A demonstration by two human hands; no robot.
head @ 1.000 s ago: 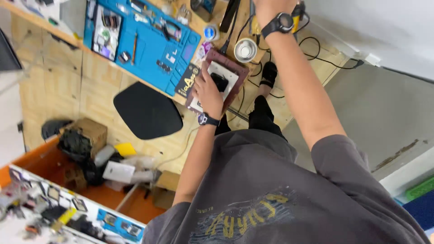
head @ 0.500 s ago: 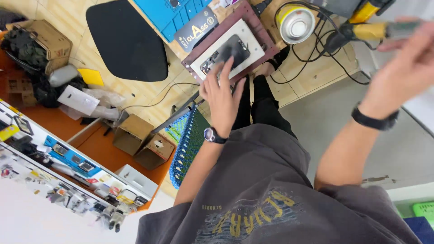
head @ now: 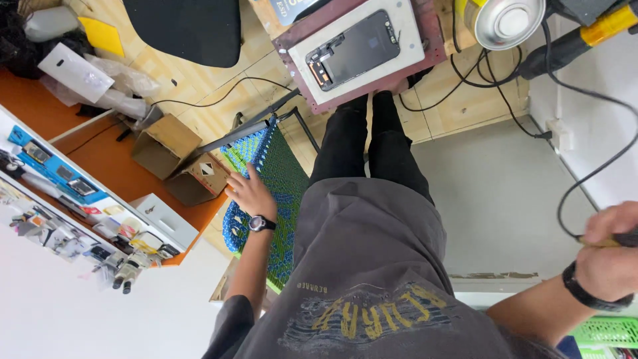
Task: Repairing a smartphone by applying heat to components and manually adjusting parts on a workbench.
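Phone (head: pixel 361 50) flat on pad, long axis running diagonally

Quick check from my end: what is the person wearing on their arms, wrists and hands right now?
Both hands are bare, no gloves. The left hand has a dark wristwatch with a round face on a black strap. The right hand has a plain black band around the wrist. Both forearms are uncovered; the short sleeves of a dark grey T-shirt with a yellow and blue back print end above the elbows.

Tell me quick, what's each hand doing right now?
Left hand: open, fingers spread, resting on the blue-green woven chair seat.
Right hand: closed around a dark tool handle with a black cable.
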